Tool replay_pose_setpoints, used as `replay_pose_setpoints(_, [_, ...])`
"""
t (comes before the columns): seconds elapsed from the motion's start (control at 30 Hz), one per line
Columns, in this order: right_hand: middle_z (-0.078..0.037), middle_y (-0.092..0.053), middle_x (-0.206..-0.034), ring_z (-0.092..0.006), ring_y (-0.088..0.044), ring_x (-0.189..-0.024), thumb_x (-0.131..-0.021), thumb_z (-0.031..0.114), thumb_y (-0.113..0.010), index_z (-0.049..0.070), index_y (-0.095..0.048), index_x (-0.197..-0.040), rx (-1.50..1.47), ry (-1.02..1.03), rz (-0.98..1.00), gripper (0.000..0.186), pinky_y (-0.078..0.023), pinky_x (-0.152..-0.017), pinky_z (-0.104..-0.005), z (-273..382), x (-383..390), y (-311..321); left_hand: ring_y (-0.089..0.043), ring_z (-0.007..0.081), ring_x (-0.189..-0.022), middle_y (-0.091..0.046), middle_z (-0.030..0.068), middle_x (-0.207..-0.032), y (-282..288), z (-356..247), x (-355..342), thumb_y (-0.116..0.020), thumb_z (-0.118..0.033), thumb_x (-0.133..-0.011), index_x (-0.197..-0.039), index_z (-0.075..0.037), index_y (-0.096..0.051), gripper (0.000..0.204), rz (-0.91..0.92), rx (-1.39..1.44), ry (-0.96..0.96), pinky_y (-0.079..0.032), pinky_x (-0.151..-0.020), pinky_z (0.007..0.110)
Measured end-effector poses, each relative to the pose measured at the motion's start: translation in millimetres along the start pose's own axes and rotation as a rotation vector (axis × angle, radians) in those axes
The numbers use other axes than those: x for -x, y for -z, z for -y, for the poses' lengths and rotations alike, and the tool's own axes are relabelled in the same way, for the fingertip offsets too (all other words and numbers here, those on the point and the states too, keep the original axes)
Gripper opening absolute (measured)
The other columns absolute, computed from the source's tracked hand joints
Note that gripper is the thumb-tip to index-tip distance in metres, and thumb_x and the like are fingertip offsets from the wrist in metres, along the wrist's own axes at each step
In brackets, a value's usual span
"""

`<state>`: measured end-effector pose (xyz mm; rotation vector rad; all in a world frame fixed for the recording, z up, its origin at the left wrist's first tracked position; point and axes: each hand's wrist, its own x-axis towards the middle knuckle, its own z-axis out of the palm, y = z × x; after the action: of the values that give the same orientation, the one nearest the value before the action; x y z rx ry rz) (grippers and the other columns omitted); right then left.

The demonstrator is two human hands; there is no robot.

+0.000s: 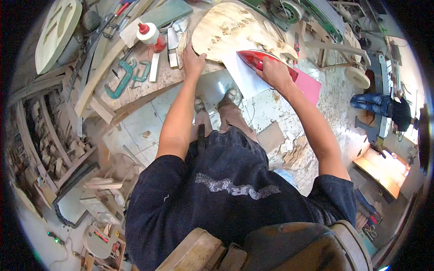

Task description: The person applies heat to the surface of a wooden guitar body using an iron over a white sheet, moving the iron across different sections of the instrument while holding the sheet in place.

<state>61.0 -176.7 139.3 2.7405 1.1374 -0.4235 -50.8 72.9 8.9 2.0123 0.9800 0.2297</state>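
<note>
My right hand (274, 72) is wrapped round the handle of a red clothes iron (253, 56). Its pointed end faces left, over a white sheet of paper (246, 80) at the front edge of a pale wooden panel with dark knots (226, 27). The paper hangs over the workbench edge, and a pink sheet (309, 86) shows to the right of the iron. My left hand (193, 62) rests against the panel's near left edge, thumb apart from the stretched fingers. The fingertips are partly hidden, and I cannot see the iron's soleplate.
Left of my left hand stand a glue bottle (151, 37) with a red cap and some wood strips. Green clamps (121, 81) lie near the bench edge (135, 97). Green machinery (289, 11) is beyond the panel. Wood scraps (294, 151) litter the floor; another person (384, 104) is far right.
</note>
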Motion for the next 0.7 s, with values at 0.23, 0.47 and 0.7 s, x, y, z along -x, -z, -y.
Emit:
replay_pose_setpoints(0.23, [-0.022, -0.072, -0.080, -0.0381, -0.073, -0.076, -0.091, 0.044, -0.068, -0.001, -0.061, -0.097, 0.011, 0.083, 0.036, 0.046, -0.059, -0.068, -0.0500, -13, -3, 1, -0.045, 0.0398, -0.133, -0.052, 0.0221, -0.141, -6, 7, -2, -0.082, -0.015, -0.077, -0.144, -0.001, -0.043, 0.079, -0.026, -0.002, -0.041, -0.033, -0.116, 0.045])
replay_pose_setpoints(0.47, [-0.022, -0.072, -0.081, -0.0383, -0.073, -0.076, -0.092, 0.048, -0.066, -0.001, -0.062, -0.097, 0.090, 0.118, 0.104, 0.050, -0.059, -0.068, -0.0492, -24, 6, 6, -0.046, 0.0400, -0.133, -0.052, 0.0216, -0.141, -8, 5, -1, -0.082, -0.014, -0.077, -0.144, -0.002, -0.043, 0.079, -0.016, 0.014, -0.030, -0.035, -0.115, 0.046])
replay_pose_setpoints(0.7, [-0.023, -0.072, -0.082, -0.0407, -0.072, -0.079, -0.093, 0.049, -0.064, -0.003, -0.062, -0.098, 0.012, 0.206, 0.098, 0.053, -0.058, -0.074, -0.0509, -13, -19, 11, -0.046, 0.0398, -0.133, -0.052, 0.0216, -0.140, -6, -2, -2, -0.082, -0.012, -0.078, -0.144, -0.003, -0.043, 0.078, -0.030, 0.018, -0.007, -0.035, -0.115, 0.046])
